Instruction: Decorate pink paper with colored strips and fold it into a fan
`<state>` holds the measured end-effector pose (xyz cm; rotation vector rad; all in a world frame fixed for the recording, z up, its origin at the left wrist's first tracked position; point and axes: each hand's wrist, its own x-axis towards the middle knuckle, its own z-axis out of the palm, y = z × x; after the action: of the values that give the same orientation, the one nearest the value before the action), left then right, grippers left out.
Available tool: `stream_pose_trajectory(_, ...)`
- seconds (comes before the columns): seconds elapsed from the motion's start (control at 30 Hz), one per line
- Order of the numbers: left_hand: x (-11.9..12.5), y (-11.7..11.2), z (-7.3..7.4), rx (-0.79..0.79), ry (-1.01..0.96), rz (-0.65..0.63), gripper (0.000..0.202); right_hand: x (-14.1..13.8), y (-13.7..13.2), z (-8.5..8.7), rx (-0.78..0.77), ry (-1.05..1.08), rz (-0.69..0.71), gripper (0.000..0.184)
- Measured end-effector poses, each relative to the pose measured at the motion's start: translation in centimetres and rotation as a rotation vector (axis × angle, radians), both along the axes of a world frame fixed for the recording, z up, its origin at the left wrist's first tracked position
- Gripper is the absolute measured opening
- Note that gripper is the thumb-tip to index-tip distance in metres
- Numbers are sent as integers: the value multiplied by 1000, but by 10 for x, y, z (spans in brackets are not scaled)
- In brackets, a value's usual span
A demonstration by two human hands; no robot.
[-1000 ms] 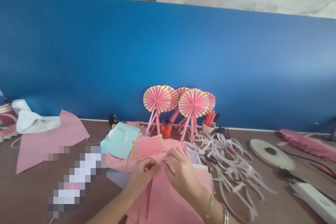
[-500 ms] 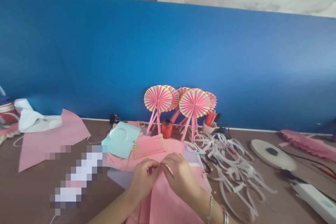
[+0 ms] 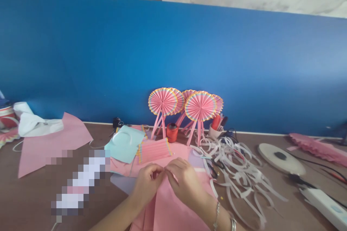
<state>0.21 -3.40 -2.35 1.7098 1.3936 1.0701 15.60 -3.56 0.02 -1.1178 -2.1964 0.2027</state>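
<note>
A large sheet of pink paper (image 3: 179,209) with long folds at its left side lies in front of me, running down to the bottom edge of the view. My left hand (image 3: 149,182) is closed, thumb and forefinger pinched at the paper's far end. Against it, fingertip to fingertip, my right hand (image 3: 184,180) is closed in a pinch too; the fingers cover the exact spot of paper between them. Just beyond the hands lie a pleated pink piece with a striped edge (image 3: 154,150) and a light blue sheet (image 3: 125,144).
Several round pink paper fans (image 3: 162,101) stand behind, near an orange spool (image 3: 172,133). Curled white strips (image 3: 238,166) tangle on the right around dark-handled scissors (image 3: 215,168). Farther right are a round white device (image 3: 282,158) and a power strip (image 3: 325,205). Pink paper (image 3: 54,148) lies left.
Both hands stay pinched together at almost the same spot. The whole view has shifted very slightly; nothing else has visibly moved.
</note>
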Motion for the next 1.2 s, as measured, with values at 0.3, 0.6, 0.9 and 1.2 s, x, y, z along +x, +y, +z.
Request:
stream_pose_trajectory(0.3,0,-1,-3,4,5,-13,21,0,0,-5,39,-8,-33,18)
stream_pose_trajectory(0.6,-2,1,8,-58,-16,-12,29,13,19,4,-273,438,-261,11)
stream_pose_trajectory(0.9,-28,23,-10,-87,151,41,23,165,62,31,-63,1107,-889,18)
stream_pose_trajectory(1.2,-24,13,-1,-158,579,53,12,179,58,35,6,838,-877,19)
